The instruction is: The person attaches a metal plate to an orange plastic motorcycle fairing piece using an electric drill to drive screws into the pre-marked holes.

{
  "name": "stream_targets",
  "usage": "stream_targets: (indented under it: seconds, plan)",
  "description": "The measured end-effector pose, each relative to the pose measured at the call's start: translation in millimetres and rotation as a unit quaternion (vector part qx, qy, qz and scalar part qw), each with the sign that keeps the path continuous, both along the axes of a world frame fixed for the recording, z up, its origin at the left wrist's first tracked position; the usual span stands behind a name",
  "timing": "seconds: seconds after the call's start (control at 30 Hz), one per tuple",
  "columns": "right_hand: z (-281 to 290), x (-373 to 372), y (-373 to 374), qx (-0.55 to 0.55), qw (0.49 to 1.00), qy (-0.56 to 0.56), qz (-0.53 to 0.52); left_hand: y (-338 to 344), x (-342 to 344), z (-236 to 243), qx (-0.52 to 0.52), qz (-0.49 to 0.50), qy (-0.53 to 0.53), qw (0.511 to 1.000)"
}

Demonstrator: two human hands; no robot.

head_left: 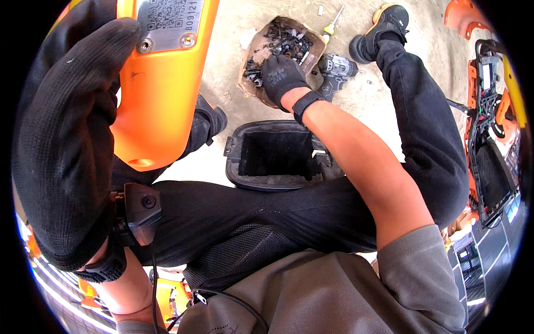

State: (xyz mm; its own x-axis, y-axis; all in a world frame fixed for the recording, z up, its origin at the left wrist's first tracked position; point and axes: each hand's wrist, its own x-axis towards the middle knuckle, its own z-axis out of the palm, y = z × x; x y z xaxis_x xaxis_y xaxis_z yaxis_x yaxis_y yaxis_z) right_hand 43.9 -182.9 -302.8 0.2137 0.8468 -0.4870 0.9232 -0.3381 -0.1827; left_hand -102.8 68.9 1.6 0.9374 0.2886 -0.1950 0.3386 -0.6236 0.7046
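Observation:
My left hand, in a black knit glove, is raised close to the camera at the left. It grips an orange plastic panel with a riveted metal label plate at its upper part. My right hand, also gloved in black, reaches into an open cardboard box. The box contains a heap of small dark screws and fasteners. My right fingertips are down among them, so I cannot see whether they pinch anything.
A cordless drill lies against the box's right side, with a screwdriver behind it. Nearer my lap stands a black open plastic bin. Black and orange parts with wiring are at the far right, beyond my leg.

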Motion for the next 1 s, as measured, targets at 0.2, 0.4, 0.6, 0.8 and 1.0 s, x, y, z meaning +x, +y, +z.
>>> stream_targets:
  seconds: [0.2, 0.4, 0.6, 0.8, 1.0]
  plan:
    - [1, -9, -4, 0.012, 1.000, 0.004, -0.004, -4, 3, -10, -0.089, 0.026, -0.028, 0.995]
    - [12, -6, 8, -0.073, 0.989, 0.126, -0.018, -5, 1, -9, -0.066, 0.038, -0.011, 0.997]
    - [12, 0, 4, -0.077, 0.976, 0.182, -0.086, -4, 0, -11, -0.062, 0.040, -0.003, 0.997]
    - [17, 4, 10, -0.027, 0.989, 0.082, -0.118, -1, -5, -4, -0.032, 0.047, 0.023, 0.998]
    - [-2, -6, -7, -0.006, 0.995, 0.073, -0.063, -4, 2, -12, -0.099, 0.051, -0.016, 0.994]
